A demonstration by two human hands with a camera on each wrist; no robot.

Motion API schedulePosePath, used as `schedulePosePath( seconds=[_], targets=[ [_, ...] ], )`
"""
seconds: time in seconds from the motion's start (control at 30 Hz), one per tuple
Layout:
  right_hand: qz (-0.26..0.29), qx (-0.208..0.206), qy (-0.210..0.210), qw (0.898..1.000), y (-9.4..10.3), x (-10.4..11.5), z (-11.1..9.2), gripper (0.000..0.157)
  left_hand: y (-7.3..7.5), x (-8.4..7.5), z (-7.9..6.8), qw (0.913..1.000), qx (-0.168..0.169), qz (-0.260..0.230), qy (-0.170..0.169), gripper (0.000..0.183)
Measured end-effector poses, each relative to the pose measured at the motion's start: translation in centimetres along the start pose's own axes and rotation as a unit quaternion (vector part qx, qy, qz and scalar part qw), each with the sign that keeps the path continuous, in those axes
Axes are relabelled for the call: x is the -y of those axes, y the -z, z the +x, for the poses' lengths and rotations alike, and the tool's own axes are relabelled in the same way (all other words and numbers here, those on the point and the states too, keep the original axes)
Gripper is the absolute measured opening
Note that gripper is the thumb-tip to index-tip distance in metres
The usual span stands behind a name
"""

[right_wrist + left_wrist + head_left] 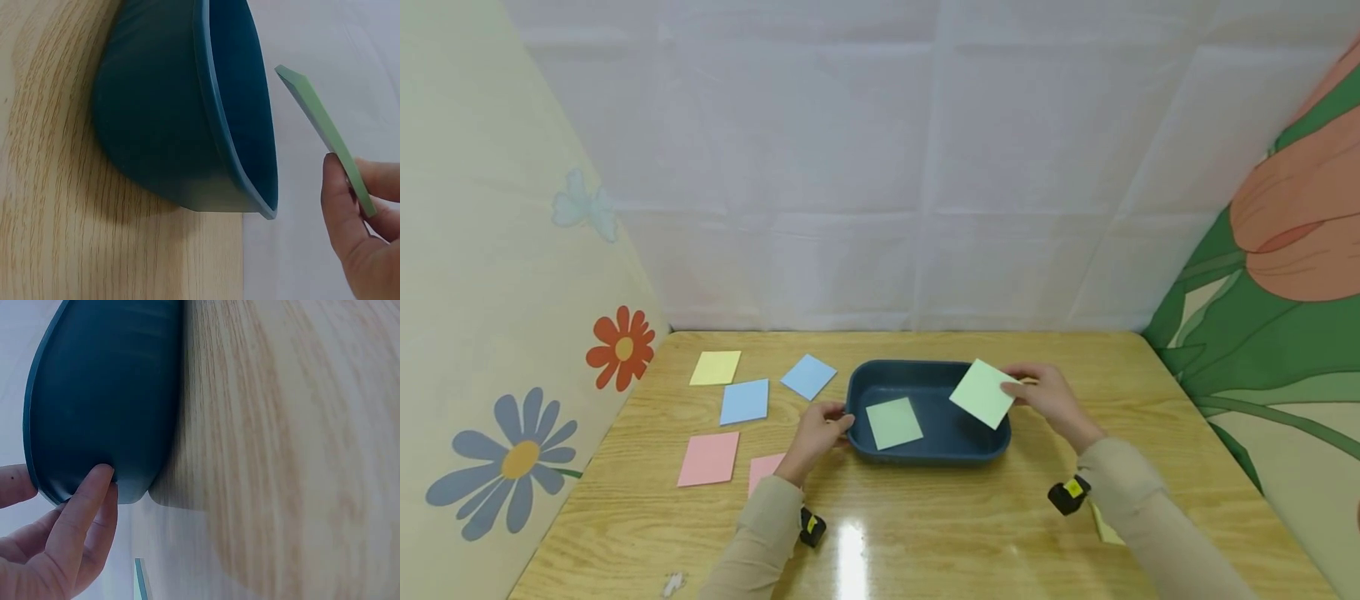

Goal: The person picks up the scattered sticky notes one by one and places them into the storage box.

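Observation:
A dark blue rectangular bin (887, 458) stands on the table, with one pale green sticky note pad (895, 423) lying inside at its left. My left hand (817, 433) grips the bin's left end; in the left wrist view its fingers (81, 519) press the outer wall, and the thumb is at the rim. Over the bin's right end, my right hand (1048, 400) pinches a second light green sticky note pad (983, 394) by one corner. That pad (322, 119) is tilted and apart from the bin's rim in the right wrist view.
Left of the bin lie two blue pads (808, 377), (744, 402), a yellow pad (715, 367) and two pink pads (709, 459), one partly behind the left arm. Another yellow pad (1107, 527) is partly covered by the right sleeve. A white wall covering (850, 183) rises behind the table.

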State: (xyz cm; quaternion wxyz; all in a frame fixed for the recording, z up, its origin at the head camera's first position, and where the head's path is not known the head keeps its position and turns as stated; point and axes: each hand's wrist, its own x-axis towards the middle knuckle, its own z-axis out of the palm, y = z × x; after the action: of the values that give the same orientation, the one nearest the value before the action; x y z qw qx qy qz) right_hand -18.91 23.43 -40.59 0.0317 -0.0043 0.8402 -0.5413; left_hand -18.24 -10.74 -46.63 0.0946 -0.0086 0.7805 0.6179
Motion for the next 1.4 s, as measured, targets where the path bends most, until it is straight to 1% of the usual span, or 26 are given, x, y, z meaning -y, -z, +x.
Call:
schedulePosePath(
  seconds=[0.23, 0.47, 0.73, 0.8, 0.9, 0.93, 1.03, 1.13, 1.17, 1.23, 1.3, 1.4],
  targets=[
    [-0.005, 0.008, 0.007, 1.000, -0.7, 0.2, 0.3, 0.031, 0.0, -0.2, -0.2, 1.0000, 0.001, -0.002, -0.006, 0.029],
    [-0.009, 0.010, 0.001, 1.000, -1.4, 0.5, 0.7, 0.032, 0.0, -0.1, -0.1, 1.0000, -0.002, 0.001, -0.008, 0.027],
    [-0.010, 0.019, 0.004, 1.000, -2.2, 1.0, 0.9, 0.032, -0.1, 0.1, -0.1, 1.0000, -0.004, -0.004, -0.002, 0.026],
    [-0.004, 0.018, 0.011, 1.000, -2.3, 0.7, 1.0, 0.032, -0.1, 0.1, -0.1, 1.0000, -0.002, -0.005, -0.004, 0.026],
    [0.015, 0.022, 0.031, 0.999, -2.4, 0.2, 1.2, 0.029, -0.1, 0.0, -0.1, 1.0000, 0.000, -0.007, -0.003, 0.027],
    [0.031, 0.028, 0.051, 0.998, -2.4, 0.0, 1.2, 0.026, -0.1, 0.0, -0.2, 1.0000, -0.001, -0.005, -0.004, 0.027],
    [0.047, 0.040, 0.063, 0.996, -2.6, -0.2, 1.3, 0.026, -0.1, 0.0, -0.2, 1.0000, 0.000, -0.002, -0.005, 0.027],
    [0.038, 0.041, 0.046, 0.997, -2.9, 0.0, 1.4, 0.026, 0.0, 0.0, -0.2, 1.0000, 0.001, -0.001, -0.006, 0.028],
    [0.021, 0.037, 0.027, 0.999, -3.0, 0.2, 1.4, 0.028, 0.0, 0.0, -0.1, 1.0000, 0.003, -0.004, -0.007, 0.028],
    [0.004, 0.037, 0.013, 0.999, -3.2, 0.5, 1.4, 0.029, 0.0, -0.2, -0.2, 0.9999, 0.006, -0.010, -0.006, 0.028],
    [-0.013, 0.038, 0.003, 0.999, -3.4, 0.6, 1.4, 0.030, 0.1, -0.8, -0.5, 0.9999, 0.009, -0.010, -0.007, 0.028],
    [-0.024, 0.043, 0.002, 0.999, -3.6, 0.5, 1.5, 0.029, 0.2, -2.3, -1.6, 0.9999, 0.011, -0.005, -0.009, 0.028]
  ],
)
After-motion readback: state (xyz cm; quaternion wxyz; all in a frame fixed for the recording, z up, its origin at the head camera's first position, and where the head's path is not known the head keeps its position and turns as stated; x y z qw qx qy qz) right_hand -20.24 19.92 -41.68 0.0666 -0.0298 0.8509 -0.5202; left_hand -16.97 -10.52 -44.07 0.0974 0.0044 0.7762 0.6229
